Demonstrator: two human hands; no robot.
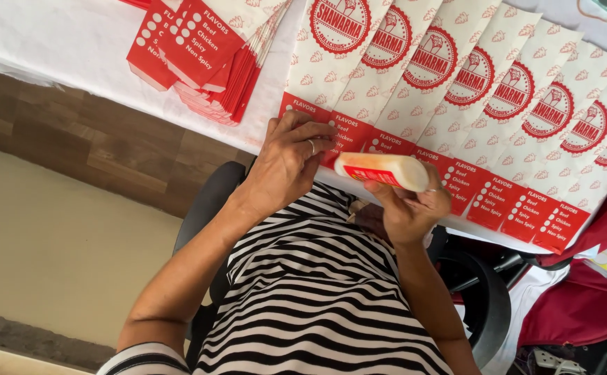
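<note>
Right hand (409, 208) clamped around a glue bottle (381, 171), white-bodied with a red label, held nearly level with its tip pointing toward the left hand. Bottle sits just above the near edge of the surface (74, 42), over the red bottom flaps of the paper bags.

Left hand (286, 163), ring on one finger, rests on the red bottom flap of one paper bag (335, 135); fingers curled and pressing down on the flap, thumb beside them. Hand closed against the paper rather than gripping it; whether an edge is pinched, cannot tell.

Row of paper bags (498, 90) fanned out across the surface, overlapping like shingles, each white with a small red pattern, a round red emblem and a red flap with white dots at the near end. Row runs from centre out to the right edge.

Second stack of folded bags (206, 62) lies upper left, well apart from the hands, red ends facing out.

White cloth covers the surface. Person wears a black-and-white striped shirt (317, 298), seated on a dark chair (210, 201). Red fabric (588, 292) at lower right.
</note>
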